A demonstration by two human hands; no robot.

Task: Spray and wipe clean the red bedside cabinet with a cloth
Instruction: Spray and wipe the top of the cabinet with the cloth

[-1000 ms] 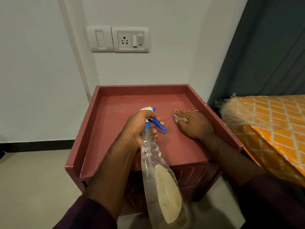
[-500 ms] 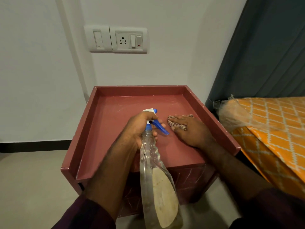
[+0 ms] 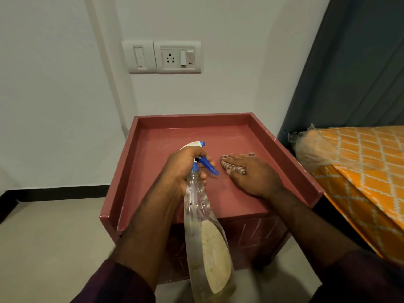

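The left grip (image 3: 181, 169), in the middle of the frame, is clamped round the neck of a clear spray bottle (image 3: 205, 237), fingers curled just under the blue trigger (image 3: 207, 166). The white and blue nozzle (image 3: 194, 144) points up the frame over the cabinet top, and the bottle's body slants down towards the bottom edge, with a pale label on its side. Just right of it the right grip (image 3: 253, 176) lies apart and flat, fingers straight, pressing a striped cloth (image 3: 231, 166) onto the surface; the cloth shows under the fingertips and a little beyond them. Both rest over the red bedside cabinet (image 3: 122, 171), which fills the centre of the frame. Its top is a shallow tray with a raised rim on the left, far and right sides, and pale smear marks show towards the far edge. Dark purple sleeves (image 3: 113, 285) enter from the bottom corners. On the white wall above the cabinet sit a switch (image 3: 140, 56) and a socket plate (image 3: 177, 56). At the right of the frame a bed with an orange patterned cover (image 3: 360, 171) stands just beside the cabinet, crumpled clear plastic (image 3: 312, 149) at its near corner, and a dark grey curtain (image 3: 360, 62) hangs above it. Pale floor (image 3: 43, 237) and black skirting (image 3: 61, 191) fill the lower left
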